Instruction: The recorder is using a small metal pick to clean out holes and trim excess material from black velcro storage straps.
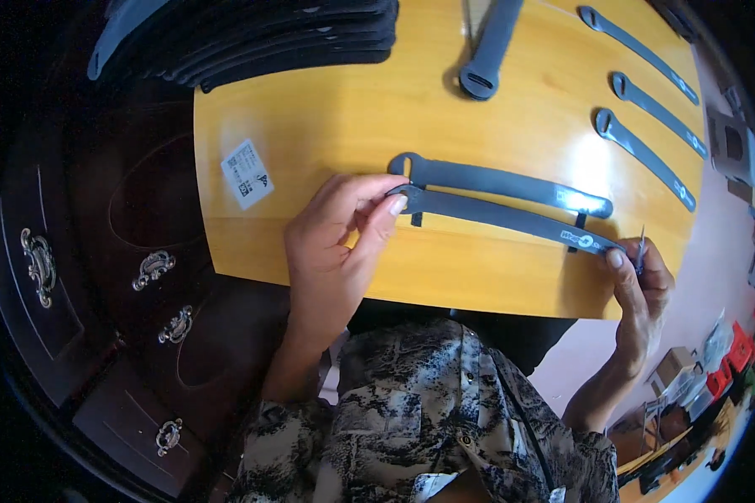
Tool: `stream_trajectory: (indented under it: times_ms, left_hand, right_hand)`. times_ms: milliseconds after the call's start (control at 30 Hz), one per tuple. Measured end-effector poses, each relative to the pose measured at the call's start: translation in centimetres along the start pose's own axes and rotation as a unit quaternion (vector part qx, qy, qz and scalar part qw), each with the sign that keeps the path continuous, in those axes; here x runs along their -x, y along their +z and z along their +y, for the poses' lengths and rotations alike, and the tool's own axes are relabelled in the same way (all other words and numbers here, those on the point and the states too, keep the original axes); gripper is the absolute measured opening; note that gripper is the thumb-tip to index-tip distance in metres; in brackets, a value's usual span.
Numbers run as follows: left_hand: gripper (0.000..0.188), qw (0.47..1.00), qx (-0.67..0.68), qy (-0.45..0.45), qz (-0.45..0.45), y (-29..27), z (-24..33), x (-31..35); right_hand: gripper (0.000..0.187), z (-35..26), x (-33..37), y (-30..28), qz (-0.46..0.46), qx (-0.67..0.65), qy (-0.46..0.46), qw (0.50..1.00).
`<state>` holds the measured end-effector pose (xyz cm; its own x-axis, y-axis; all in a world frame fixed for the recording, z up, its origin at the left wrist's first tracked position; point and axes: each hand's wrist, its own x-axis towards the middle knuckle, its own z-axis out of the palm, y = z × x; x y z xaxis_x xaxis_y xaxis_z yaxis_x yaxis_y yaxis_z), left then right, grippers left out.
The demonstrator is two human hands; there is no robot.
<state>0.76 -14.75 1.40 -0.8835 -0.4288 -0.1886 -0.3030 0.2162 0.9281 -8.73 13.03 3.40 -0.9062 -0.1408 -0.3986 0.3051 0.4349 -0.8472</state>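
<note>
A dark grey strap (503,217) with a slotted, rounded head and pale print near its tail is stretched between my hands, just over the yellow table. My left hand (335,230) pinches its head between thumb and fingertips. At the tail, my right hand (643,289) grips it with thumb and fingers. A thin pointed piece (643,239) sticks up beside the right fingers; what it belongs to is hidden. Just beyond lies a second strap (495,180), nearly parallel. Short black strips (416,219) show on the tabletop under the held strap.
The yellow table (310,277) carries a thick pile of dark straps (294,42) at the far left. A smaller strap stack (486,63) lies far centre. Single straps (646,159) lie at right, a white label (247,174) at left. Dark drawers (153,270) stand left.
</note>
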Motion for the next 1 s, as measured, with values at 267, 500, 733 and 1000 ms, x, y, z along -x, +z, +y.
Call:
stream_trajectory:
  times_ms: [267, 500, 733, 1000]
  left_hand:
    - [0.021, 0.999, 0.005, 0.017, 0.045, 0.5, -0.8, -1.1]
    - [0.022, 0.999, -0.017, 0.012, 0.029, 0.7, -0.8, -1.5]
    - [0.022, 0.999, -0.030, 0.017, 0.028, 0.7, -0.8, -1.4]
    - [0.020, 0.998, -0.038, 0.012, 0.039, 0.9, -0.5, -1.5]
  right_hand:
    - [0.020, -0.3, -0.9, -0.6, 0.009, 0.018, 0.024, 1.000]
    - [0.017, 0.8, -1.4, -0.6, 0.000, 0.015, 0.005, 1.000]
    - [0.016, 0.8, -1.5, -0.9, -0.016, 0.015, 0.002, 1.000]
    - [0.018, 0.5, -1.6, -0.5, 0.010, -0.002, 0.016, 1.000]
